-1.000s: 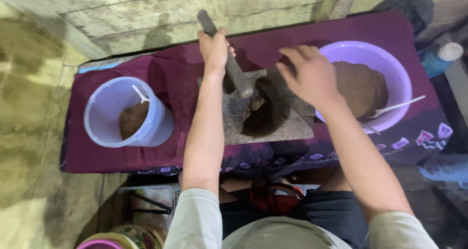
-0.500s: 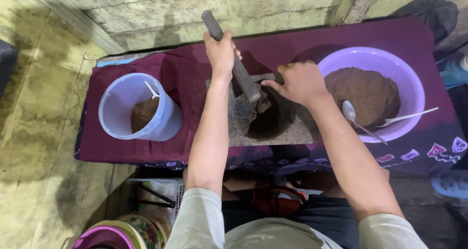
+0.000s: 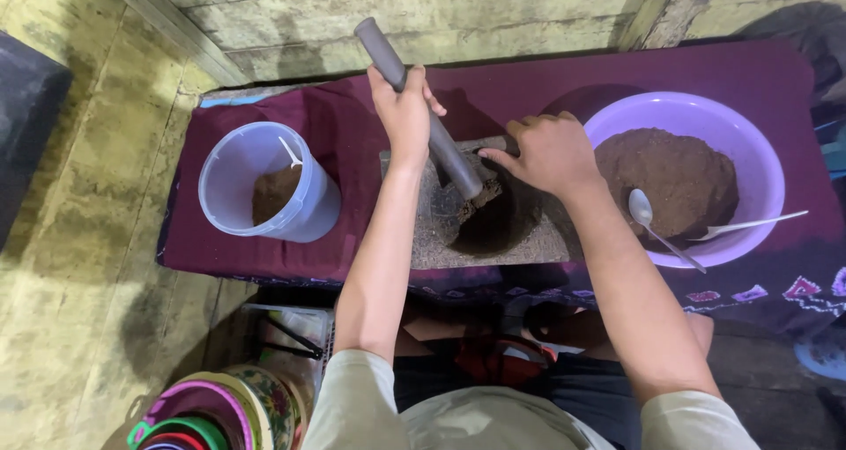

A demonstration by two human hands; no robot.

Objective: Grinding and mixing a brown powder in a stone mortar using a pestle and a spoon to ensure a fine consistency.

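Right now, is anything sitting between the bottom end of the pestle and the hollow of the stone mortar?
Nothing visible does. The left hand grips the grey pestle, whose tip already reaches into the stone mortar. The right hand rests on the mortar's far rim, beside the pestle.

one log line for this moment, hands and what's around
left hand: grips grey pestle, tip in stone mortar | right hand: on mortar rim | left: clear tub | right: purple bowl, brown powder, two spoons
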